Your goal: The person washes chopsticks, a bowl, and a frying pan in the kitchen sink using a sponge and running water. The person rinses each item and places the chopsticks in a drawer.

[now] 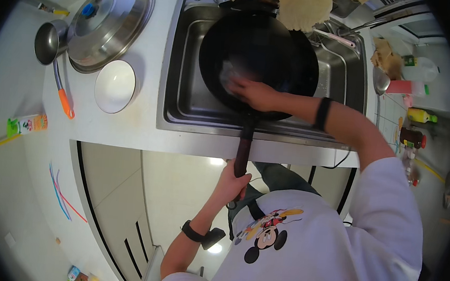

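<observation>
A black wok (pixel 263 52) rests over the sink basin (pixel 191 94), its wooden handle (pixel 243 152) pointing towards my body. My left hand (pixel 234 184) is wrapped around the handle's lower end. Inside the wok, my right hand (pixel 258 94) presses on the near left part of the curved surface. Under its fingers is a greyish pad or cloth (pixel 227 75), too blurred to tell which.
Left of the sink are a large metal lid (pixel 114 32) with a blue knob, a white bowl (pixel 115 86) and a ladle (pixel 50 42) with an orange-tipped handle. A pink-handled utensil (pixel 338 38) lies at the sink's right. Bottles (pixel 421 115) line the right side.
</observation>
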### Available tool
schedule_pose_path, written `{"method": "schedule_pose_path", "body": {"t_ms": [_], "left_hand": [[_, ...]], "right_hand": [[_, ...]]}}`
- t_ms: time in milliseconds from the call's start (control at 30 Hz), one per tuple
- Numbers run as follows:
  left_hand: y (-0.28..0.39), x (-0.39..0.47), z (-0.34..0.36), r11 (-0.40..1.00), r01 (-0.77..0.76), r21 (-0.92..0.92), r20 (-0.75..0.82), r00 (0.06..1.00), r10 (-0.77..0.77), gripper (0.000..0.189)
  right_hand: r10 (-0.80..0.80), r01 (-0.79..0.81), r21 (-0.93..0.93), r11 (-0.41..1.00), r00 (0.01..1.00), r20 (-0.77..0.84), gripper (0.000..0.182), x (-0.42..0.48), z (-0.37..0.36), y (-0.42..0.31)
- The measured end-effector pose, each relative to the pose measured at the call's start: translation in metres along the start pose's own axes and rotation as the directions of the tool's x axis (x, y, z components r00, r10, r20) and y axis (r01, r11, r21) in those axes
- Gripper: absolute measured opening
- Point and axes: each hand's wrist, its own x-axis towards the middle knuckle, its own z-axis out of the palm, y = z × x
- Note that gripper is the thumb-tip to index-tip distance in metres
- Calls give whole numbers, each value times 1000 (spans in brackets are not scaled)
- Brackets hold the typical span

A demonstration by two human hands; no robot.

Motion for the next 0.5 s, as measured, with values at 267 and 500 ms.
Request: {"method": "schedule_pose_path", "body": {"t_ms": [267, 500], "left_hand": [[7, -5, 8, 1000, -7, 27, -65, 998, 9, 20], [3, -4, 4, 995, 39, 95, -73, 997, -32, 34]], "right_hand": [[228, -182, -301, 936, 966, 126, 42, 3, -60, 86], [243, -261, 578, 773, 964, 110, 42, 22, -1, 18]]}}
